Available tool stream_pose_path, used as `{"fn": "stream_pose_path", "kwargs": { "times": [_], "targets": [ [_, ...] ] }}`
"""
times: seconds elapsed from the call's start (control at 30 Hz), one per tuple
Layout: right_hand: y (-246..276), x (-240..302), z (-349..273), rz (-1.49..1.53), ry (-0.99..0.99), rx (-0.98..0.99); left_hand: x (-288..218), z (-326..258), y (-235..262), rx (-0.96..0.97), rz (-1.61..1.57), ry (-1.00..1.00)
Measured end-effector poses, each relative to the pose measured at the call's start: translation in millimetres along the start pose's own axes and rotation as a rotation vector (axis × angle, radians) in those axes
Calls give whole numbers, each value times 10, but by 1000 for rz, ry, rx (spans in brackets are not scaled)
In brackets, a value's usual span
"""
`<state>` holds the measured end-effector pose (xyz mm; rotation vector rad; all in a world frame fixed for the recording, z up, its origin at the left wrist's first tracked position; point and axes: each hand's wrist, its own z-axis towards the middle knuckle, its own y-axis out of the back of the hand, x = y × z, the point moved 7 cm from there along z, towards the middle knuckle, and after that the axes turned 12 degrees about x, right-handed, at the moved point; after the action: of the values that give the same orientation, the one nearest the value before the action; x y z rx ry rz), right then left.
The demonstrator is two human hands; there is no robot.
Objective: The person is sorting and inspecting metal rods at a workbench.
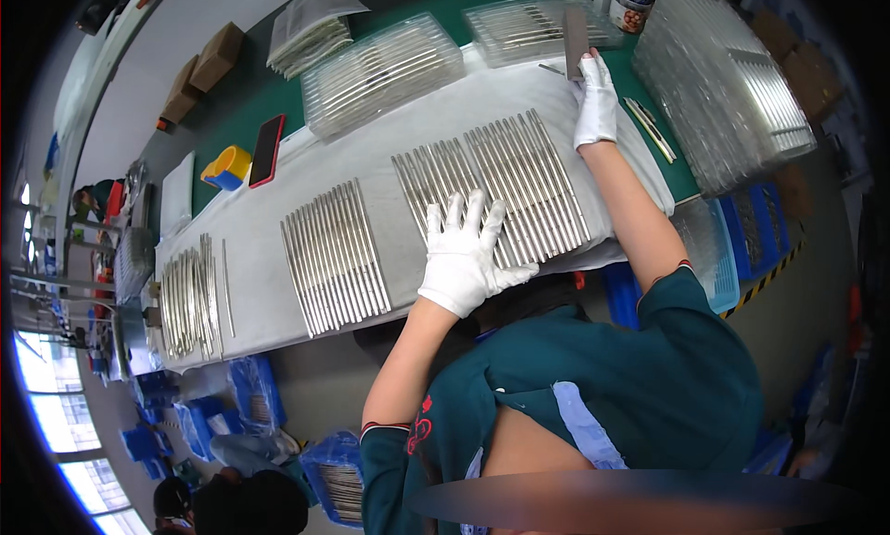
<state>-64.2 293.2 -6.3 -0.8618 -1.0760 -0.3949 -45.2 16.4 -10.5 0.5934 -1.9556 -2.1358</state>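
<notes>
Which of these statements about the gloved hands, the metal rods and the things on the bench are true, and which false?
1. The left hand lies flat, fingers spread, on a row of metal rods. True.
2. The right hand is bare. False: it wears a white glove, like the left.
3. The right hand touches a flat grey block at the far edge of the white cloth. True.
4. The rods lie directly on the green mat. False: they lie in groups on the white cloth.
5. A red phone lies beside a yellow tape roll. True.
6. The clear trays are empty. False: they hold rods.
</notes>
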Motion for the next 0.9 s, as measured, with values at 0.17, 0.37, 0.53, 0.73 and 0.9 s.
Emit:
{"fn": "stream_pose_path", "kwargs": {
  "times": [0.17,0.37,0.53,0.73,0.9],
  "targets": [
    [16,0,14,-8,25,10,181,-211,40,94,69,101],
    [-45,187,-73,-55,103,19,348,-374,137,125,123,181],
    [-102,156,-68,-140,140,53,-320,154,104,3,1,-132],
    [-124,238,-106,-72,160,64,-729,733,-204,34,-29,-307],
    [-49,260,-98,-43,181,34,-632,665,-263,152,-52,-225]
  ]
}}
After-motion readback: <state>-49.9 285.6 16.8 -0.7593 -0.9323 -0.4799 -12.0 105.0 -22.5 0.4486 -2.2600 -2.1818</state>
